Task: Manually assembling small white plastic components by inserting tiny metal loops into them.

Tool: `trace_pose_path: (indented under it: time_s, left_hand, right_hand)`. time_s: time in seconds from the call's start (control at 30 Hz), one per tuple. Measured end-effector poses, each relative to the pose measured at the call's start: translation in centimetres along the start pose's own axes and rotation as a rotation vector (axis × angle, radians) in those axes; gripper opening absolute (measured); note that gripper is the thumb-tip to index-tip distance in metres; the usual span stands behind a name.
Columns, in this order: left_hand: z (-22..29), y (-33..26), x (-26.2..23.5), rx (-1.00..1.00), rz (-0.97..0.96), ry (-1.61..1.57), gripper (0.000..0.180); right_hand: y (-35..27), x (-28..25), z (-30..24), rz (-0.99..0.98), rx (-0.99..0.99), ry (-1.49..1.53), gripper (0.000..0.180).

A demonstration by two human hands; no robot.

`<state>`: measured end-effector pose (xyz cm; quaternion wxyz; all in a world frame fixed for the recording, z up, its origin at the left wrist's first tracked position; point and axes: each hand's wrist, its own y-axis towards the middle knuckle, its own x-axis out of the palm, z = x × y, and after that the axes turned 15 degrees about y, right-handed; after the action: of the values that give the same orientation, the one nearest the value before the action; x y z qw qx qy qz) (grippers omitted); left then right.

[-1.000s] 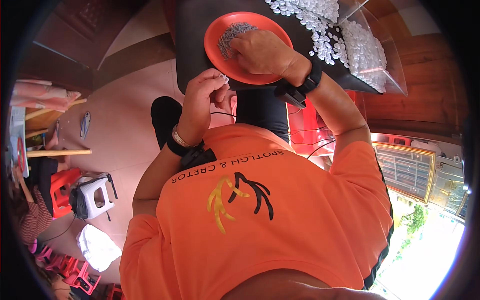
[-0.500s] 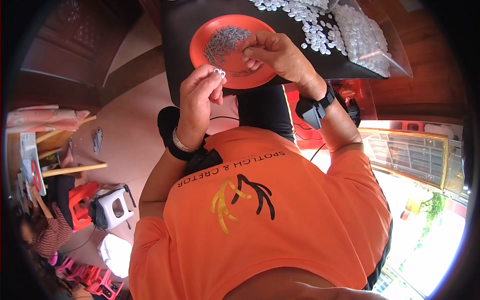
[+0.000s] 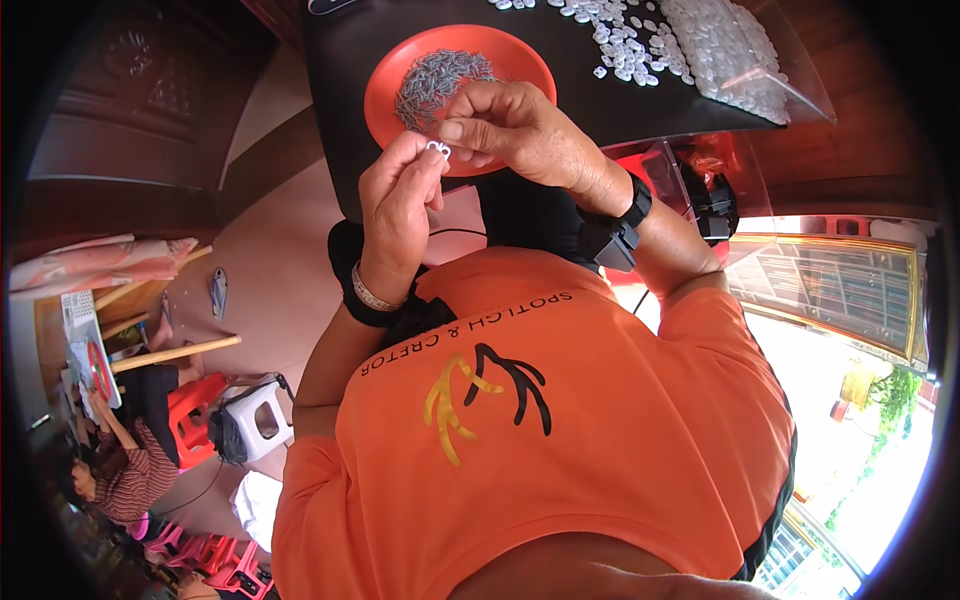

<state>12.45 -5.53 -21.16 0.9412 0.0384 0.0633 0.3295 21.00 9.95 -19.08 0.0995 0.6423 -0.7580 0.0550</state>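
Note:
My left hand (image 3: 396, 205) pinches a small white plastic piece with two ring-like openings (image 3: 439, 150) between thumb and fingertips. Right beside that piece, my right hand (image 3: 530, 138) is closed in a pinch; whatever its fingertips hold is too small and hidden to make out. Both hands are over the near side of an orange-red plate (image 3: 538, 72). On the plate lies a heap of thin grey pins or screws (image 3: 440, 80), partly covered by my right hand.
Small white plastic pieces (image 3: 630, 58) are strewn over the black tabletop (image 3: 340, 100), near a full clear bag (image 3: 722, 65) of them. A person (image 3: 140, 465) sits at the left near a white stool (image 3: 262, 420) and a red stool (image 3: 192, 420). A slipper (image 3: 219, 292) lies on the floor.
My right hand has moved left from over the heap's right side to meet the white piece at my left fingertips. My left hand still pinches that piece. The whole view has shifted slightly.

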Motion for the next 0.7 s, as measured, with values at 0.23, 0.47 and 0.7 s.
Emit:
trace_pose_path:
  time_s: [0.23,0.47,0.7]
  left_hand:
    - [-0.1,-0.1,0.0,-0.016,0.004,-0.007,0.019]
    - [-0.3,-0.2,-0.1,-0.020,0.000,-0.013,0.020]
    - [0.2,-0.5,0.2,0.010,-0.042,0.120,0.022]
  right_hand:
    - [0.1,-0.1,0.5,0.019,-0.060,-0.040,0.016]
    - [0.1,0.7,1.0,0.053,-0.142,-0.075,0.017]
    - [-0.3,1.0,1.0,0.080,-0.296,-0.400,0.016]
